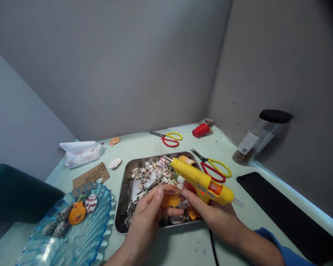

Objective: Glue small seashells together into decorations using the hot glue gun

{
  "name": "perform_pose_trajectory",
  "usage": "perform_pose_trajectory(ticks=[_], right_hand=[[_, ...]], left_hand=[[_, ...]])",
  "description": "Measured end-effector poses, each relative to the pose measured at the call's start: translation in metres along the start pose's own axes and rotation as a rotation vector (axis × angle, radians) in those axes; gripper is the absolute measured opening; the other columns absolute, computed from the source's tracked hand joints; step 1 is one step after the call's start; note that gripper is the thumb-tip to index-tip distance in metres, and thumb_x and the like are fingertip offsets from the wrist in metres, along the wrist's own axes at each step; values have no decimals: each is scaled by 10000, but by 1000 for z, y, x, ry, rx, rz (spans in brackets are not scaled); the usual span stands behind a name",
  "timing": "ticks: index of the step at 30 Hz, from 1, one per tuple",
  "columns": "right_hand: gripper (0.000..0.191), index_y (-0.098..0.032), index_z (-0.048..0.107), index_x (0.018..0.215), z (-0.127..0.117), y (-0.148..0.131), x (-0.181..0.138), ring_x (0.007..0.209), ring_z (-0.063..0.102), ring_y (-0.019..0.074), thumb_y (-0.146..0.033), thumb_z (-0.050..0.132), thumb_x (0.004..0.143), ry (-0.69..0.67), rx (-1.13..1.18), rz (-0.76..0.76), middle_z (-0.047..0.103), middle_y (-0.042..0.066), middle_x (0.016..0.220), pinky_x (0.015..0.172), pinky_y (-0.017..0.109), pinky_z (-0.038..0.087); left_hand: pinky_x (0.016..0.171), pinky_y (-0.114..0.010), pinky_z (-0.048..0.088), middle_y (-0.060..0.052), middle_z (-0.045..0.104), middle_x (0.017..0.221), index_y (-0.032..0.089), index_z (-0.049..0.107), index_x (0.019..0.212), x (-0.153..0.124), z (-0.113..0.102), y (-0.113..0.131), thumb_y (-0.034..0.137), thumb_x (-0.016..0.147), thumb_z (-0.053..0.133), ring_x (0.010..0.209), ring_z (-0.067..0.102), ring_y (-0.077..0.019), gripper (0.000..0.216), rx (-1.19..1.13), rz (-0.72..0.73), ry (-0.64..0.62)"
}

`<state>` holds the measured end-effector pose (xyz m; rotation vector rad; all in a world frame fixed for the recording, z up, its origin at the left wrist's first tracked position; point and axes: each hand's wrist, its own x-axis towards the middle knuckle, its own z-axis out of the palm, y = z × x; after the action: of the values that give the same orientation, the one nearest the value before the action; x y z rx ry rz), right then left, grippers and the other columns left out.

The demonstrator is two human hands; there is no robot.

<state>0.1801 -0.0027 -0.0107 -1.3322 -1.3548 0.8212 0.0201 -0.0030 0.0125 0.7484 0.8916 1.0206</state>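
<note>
Over the near part of a metal tray point(119, 216), my left hand point(147, 212) pinches an orange scallop shell point(171, 200) between thumb and fingers. My right hand point(215, 214) is closed round a yellow hot glue gun point(198, 176), whose nozzle points up and to the left over the tray. The right fingertips also meet the shell's upper edge, where a thin piece shows that I cannot make out. Small shells point(145, 173) fill much of the tray, and metal clips or rings point(130, 210) lie at its left side.
A blue plate point(96, 229) holding shell pieces stands left, beside a dark cylinder point(19, 194). Scissors point(208, 164) lie right of the tray, with other scissors point(169, 137) behind. A red cup point(201, 130), a tilted jar point(259, 138) and a black slab point(283, 210) are further right.
</note>
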Motion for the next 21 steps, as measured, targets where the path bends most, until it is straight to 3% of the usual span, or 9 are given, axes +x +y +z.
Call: perform_pose_trajectory(ticks=[12, 21], right_hand=[[231, -206, 732, 918, 2, -3, 6, 848, 697, 256, -368, 640, 781, 8, 16, 4, 750, 75, 920, 847, 419, 541], [238, -206, 731, 908, 1, -1, 3, 830, 700, 257, -391, 636, 791, -17, 28, 22, 748, 77, 895, 796, 401, 554]], left_hand=[[687, -296, 544, -123, 665, 1112, 133, 665, 1028, 0, 1, 0, 345, 848, 591, 672, 691, -165, 288, -4, 9, 14], [688, -260, 536, -65, 656, 998, 175, 606, 972, 4, -3, -6, 327, 787, 679, 748, 668, -151, 250, 138, 68, -12]])
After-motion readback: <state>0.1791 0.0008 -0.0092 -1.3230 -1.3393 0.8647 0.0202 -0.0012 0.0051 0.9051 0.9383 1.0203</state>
